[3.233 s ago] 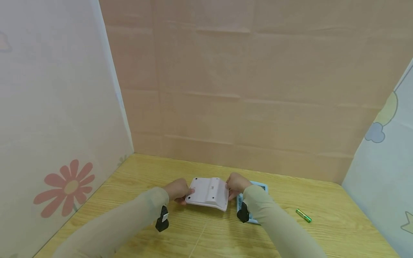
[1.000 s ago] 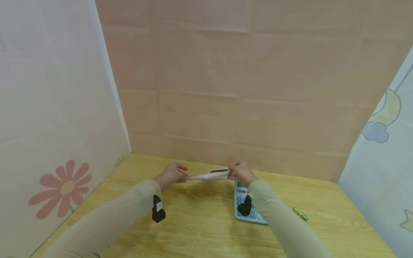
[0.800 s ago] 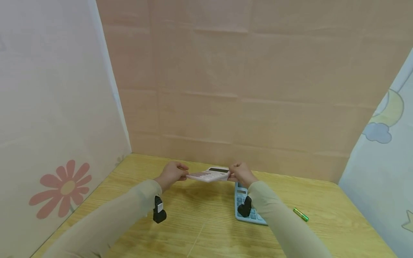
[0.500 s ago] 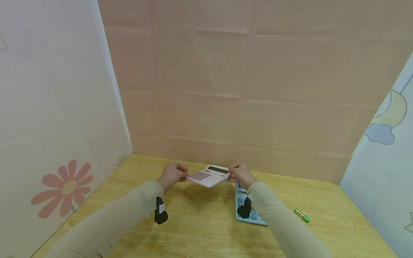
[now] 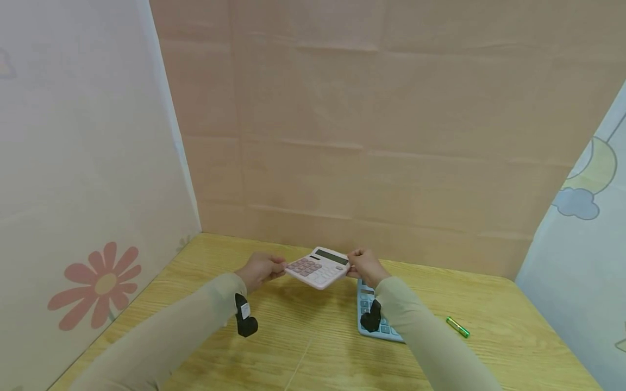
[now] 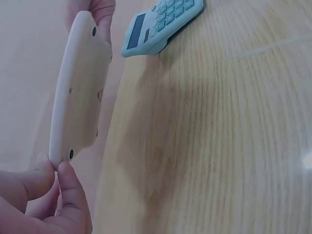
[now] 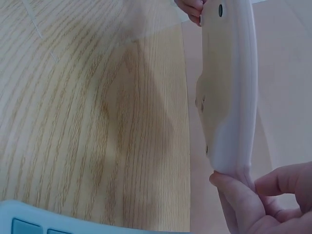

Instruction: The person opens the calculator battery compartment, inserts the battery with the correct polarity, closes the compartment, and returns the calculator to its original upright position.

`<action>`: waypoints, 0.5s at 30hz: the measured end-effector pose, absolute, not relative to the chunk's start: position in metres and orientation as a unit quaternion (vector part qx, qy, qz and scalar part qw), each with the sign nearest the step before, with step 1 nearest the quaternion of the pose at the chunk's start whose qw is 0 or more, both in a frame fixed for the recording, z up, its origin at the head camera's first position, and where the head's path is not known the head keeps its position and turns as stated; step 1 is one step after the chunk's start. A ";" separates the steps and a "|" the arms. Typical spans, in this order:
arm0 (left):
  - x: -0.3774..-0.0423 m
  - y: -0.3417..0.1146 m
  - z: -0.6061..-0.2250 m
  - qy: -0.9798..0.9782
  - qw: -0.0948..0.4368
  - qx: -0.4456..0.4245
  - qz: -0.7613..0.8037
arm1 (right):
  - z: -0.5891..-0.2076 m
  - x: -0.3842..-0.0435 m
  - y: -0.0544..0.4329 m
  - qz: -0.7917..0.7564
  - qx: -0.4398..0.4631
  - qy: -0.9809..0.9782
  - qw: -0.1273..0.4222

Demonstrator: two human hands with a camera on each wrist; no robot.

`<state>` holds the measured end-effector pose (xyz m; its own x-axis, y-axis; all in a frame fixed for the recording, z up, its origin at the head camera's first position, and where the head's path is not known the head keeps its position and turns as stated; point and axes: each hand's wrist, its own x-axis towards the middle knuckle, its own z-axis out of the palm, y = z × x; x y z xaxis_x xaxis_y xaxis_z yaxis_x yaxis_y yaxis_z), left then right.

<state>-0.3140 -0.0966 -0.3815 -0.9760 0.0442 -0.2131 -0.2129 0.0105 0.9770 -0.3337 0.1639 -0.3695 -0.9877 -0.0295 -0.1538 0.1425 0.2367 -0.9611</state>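
Note:
A white calculator with pink keys point(image 5: 317, 268) is held above the table, keys up and tilted toward the head camera. My left hand point(image 5: 261, 269) pinches its left edge between thumb and fingers. At the opposite edge, my right hand point(image 5: 364, 266) pinches the side near the dark display. Both wrist views show the pale underside point(image 6: 83, 97) with small dark feet, clear of the wood. Below my right wrist lies a light blue calculator point(image 5: 365, 315), partly hidden by the forearm and wrist camera.
A green battery point(image 5: 457, 327) lies on the wooden table point(image 5: 513, 336) to the right of my right forearm. A brown papered wall point(image 5: 303, 163) rises behind the table, with patterned white panels point(image 5: 88, 152) at the sides.
The calculator was underside up, then edge-on, and has turned over so its keys and display show. Both hands have kept hold and moved slightly farther back.

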 end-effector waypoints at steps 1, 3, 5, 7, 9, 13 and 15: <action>-0.314 -0.097 -0.383 0.700 0.099 -0.063 0.705 | -0.370 -0.334 0.164 -0.615 0.038 0.784 0.071; -0.313 -0.097 -0.383 0.693 0.108 -0.066 0.710 | -0.371 -0.335 0.163 -0.613 0.037 0.786 0.073; -0.312 -0.097 -0.384 0.690 0.115 -0.069 0.711 | -0.371 -0.336 0.163 -0.609 0.035 0.789 0.073; -0.311 -0.096 -0.383 0.688 0.118 -0.072 0.713 | -0.371 -0.336 0.163 -0.608 0.037 0.790 0.071; -0.311 -0.095 -0.382 0.690 0.120 -0.076 0.710 | -0.370 -0.336 0.163 -0.607 0.034 0.791 0.070; -0.310 -0.094 -0.382 0.704 0.124 -0.085 0.694 | -0.369 -0.335 0.161 -0.609 0.033 0.789 0.070; -0.311 -0.093 -0.383 0.709 0.129 -0.088 0.688 | -0.369 -0.334 0.161 -0.611 0.029 0.788 0.070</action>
